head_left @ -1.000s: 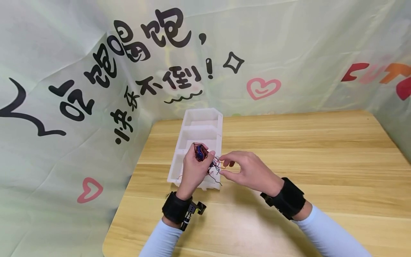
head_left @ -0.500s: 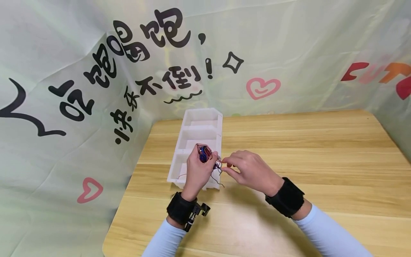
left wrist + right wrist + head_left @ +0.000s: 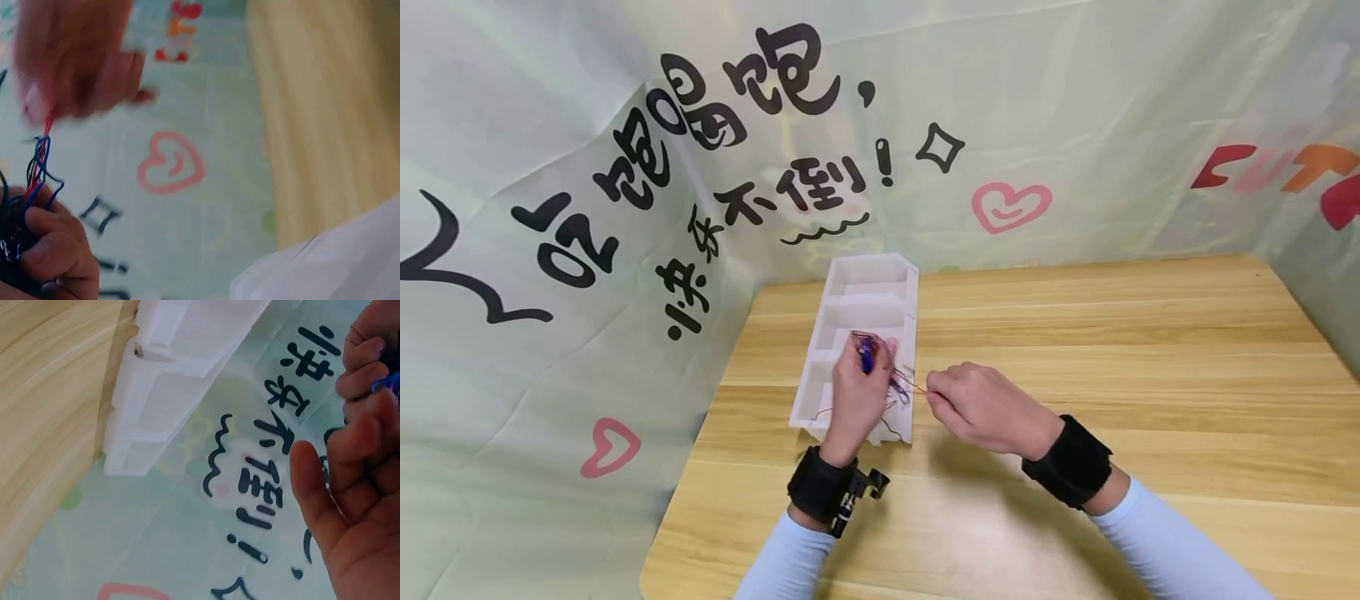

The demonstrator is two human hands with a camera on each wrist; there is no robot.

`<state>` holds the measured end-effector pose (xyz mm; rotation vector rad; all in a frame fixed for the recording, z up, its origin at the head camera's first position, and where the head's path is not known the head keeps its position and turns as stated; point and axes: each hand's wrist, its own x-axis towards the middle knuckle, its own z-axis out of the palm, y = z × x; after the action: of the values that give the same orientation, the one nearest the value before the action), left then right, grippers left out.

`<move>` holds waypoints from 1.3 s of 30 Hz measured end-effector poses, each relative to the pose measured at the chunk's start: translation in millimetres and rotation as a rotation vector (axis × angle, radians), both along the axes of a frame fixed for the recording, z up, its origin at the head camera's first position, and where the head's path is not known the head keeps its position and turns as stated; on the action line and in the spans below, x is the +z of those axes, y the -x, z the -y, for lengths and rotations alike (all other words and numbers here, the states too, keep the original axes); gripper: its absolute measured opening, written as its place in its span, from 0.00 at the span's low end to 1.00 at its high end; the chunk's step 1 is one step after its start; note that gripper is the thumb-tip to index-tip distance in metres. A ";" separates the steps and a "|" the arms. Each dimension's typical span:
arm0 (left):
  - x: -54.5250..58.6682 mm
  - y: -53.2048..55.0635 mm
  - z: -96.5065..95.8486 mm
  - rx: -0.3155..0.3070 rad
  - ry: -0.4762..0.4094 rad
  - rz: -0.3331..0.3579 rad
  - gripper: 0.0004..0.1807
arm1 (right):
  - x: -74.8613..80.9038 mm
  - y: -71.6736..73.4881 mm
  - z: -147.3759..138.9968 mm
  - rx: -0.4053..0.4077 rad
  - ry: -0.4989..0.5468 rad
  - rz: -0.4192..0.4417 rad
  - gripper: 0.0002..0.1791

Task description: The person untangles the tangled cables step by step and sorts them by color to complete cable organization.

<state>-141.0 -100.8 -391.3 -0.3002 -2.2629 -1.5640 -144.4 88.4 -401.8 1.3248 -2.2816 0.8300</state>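
Observation:
My left hand (image 3: 859, 404) grips a tangled bundle of thin electrical wires (image 3: 867, 357), blue, red and black, above the white tray's near compartments. Loose wire ends trail from the bundle toward the right. My right hand (image 3: 976, 408), fingers curled, pinches a reddish-orange wire (image 3: 917, 388) that stretches taut between the two hands. In the left wrist view the right hand (image 3: 75, 62) is blurred, with red and blue wires (image 3: 40, 162) running down to the left hand's curled fingers (image 3: 59, 247). The right wrist view has the right hand (image 3: 362, 519) in front of the bundle, partly hiding it.
The white three-compartment tray (image 3: 912, 333) stands on the wooden table (image 3: 1112, 350) near the back. A thin red wire (image 3: 823, 411) lies in its near compartment. A printed cloth backdrop (image 3: 1097, 125) rises behind and to the left of the table.
My right hand has curled its fingers onto a wire and drawn it slightly rightward, away from the bundle. The left hand moved a little right, then back left, still gripping the wires.

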 end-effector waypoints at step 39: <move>39.5 -6.2 67.3 0.260 -0.295 -0.108 0.15 | -1.4 8.6 -22.5 -0.067 0.106 0.070 0.05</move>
<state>-134.9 -168.1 -351.8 -0.0080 -1.8707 -1.6670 -153.0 110.9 -403.2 1.1842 -2.2877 0.9743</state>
